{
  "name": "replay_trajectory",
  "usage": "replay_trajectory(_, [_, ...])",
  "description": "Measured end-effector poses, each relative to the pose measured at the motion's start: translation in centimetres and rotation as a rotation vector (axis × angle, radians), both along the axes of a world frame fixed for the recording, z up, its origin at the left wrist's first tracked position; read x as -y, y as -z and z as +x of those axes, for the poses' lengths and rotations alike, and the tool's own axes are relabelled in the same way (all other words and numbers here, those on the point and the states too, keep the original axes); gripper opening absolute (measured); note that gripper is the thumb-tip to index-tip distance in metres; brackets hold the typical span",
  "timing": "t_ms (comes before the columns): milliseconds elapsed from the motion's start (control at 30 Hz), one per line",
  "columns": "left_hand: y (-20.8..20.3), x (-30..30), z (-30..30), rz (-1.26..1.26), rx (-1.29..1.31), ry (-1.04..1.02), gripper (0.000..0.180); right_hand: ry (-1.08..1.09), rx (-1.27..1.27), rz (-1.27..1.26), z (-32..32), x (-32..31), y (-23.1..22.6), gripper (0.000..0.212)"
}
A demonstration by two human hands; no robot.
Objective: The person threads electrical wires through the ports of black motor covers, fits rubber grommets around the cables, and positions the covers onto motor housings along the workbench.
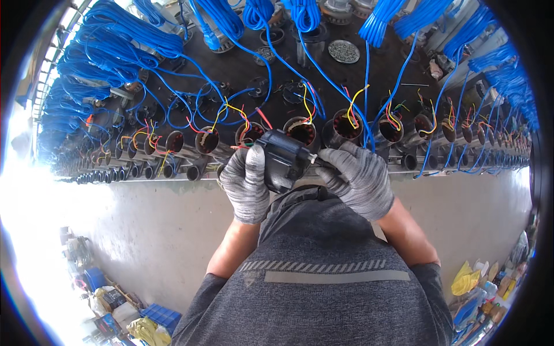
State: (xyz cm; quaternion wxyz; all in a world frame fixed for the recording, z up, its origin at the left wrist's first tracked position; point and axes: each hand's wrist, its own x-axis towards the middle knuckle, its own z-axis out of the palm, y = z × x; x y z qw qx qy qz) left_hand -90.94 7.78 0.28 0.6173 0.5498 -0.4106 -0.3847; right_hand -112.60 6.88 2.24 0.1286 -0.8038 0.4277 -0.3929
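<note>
My left hand (247,179), in a grey knit glove, is wrapped round a black moulded housing (284,157) held tilted in front of my waist. From its right end sticks a small pale-tipped piece (312,158). My right hand (359,177), gloved alike, is closed with its fingertips at that end; a thin dark piece seems to be between them, too small to name. Just beyond my hands stand open metal cylinders (300,132) in a row, with red, yellow and blue wires coming out of them.
Coiled blue cables (115,37) hang over the far side of the dark bench (346,75), their ends running down to the cylinders. A round dish of small metal parts (344,51) lies on the bench. Blue crates (158,317) and bags stand on the floor behind, left and right.
</note>
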Motion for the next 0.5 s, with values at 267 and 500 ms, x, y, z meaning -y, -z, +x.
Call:
replay_trajectory(267, [-0.4, -0.5, 1.1, -0.033, 0.192, 0.084, 0.035, -0.037, 0.115, 0.139, 0.3, -0.5, -0.1, 0.027])
replay_trajectory(500, [-0.9, -0.8, 0.4, -0.100, 0.175, 0.064, 0.038, 0.053, 0.204, 0.095, 1.4, -1.1, -0.4, 0.027])
